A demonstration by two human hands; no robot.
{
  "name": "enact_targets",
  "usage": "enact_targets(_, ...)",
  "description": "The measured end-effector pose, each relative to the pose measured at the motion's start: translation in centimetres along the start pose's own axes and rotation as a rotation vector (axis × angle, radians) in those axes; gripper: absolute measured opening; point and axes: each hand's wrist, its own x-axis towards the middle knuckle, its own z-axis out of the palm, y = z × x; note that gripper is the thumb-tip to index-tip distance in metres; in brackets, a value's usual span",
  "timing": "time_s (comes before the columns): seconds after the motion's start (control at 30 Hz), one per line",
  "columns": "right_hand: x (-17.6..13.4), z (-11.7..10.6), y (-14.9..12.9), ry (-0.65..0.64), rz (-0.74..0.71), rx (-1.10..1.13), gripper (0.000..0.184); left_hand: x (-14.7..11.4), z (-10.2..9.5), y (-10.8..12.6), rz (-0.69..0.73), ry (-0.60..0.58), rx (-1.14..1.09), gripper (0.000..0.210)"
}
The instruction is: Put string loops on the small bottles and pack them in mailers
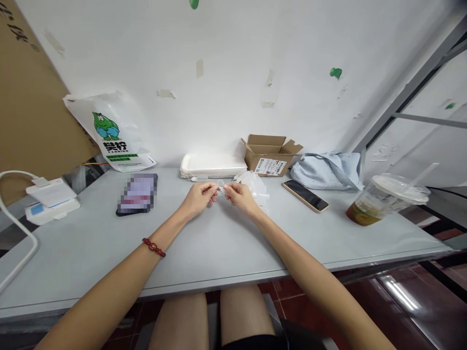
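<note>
My left hand (200,198) and my right hand (239,196) meet over the middle of the table, each closed in a pinch. Between the fingertips a thin white looped cord (220,183) stands up; its lower part is hidden by the fingers. Just behind the hands lies a stack of flat white pieces (215,164), with a small white tag on a string (199,179) at its front edge. Crumpled clear plastic (257,185) rests beside and behind my right hand.
On the grey table (219,257) stand an open cardboard box (272,156), a pale blue cloth bag (328,170) and a lidded drink cup with a straw (379,199). A phone (305,195) lies right, another (137,194) left. Further left are a white plastic bag (113,131) and white boxes (53,200).
</note>
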Motion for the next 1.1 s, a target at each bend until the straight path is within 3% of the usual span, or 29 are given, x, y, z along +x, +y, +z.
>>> enact_targets(0.2,0.4,0.1,-0.2,-0.008,-0.025,-0.064,0.041,0.5,-2.1,0.6,-0.026,-0.051,0.078,0.025)
enact_targets(0.33,0.4,0.2,-0.6,-0.023,-0.028,-0.081,0.040,0.7,-3.4,1.1,-0.081,-0.006,0.068,0.028)
enact_targets(0.77,-0.4,0.0,-0.6,-0.078,-0.044,-0.137,0.038,0.1,-2.0,0.5,0.015,-0.079,0.123,0.020)
enact_targets(0.93,0.1,0.0,-0.1,-0.074,-0.089,-0.276,0.035,0.7,-2.3,0.0,0.088,-0.110,0.273,0.017)
enact_targets(1.03,0.4,-0.3,0.4,-0.003,-0.104,-0.324,0.029,1.4,-3.9,-1.0,0.066,-0.029,0.277,0.017)
enact_targets(1.1,0.5,-0.6,0.6,0.074,-0.142,-0.367,0.023,2.0,-5.7,-1.8,0.024,0.102,0.280,0.015)
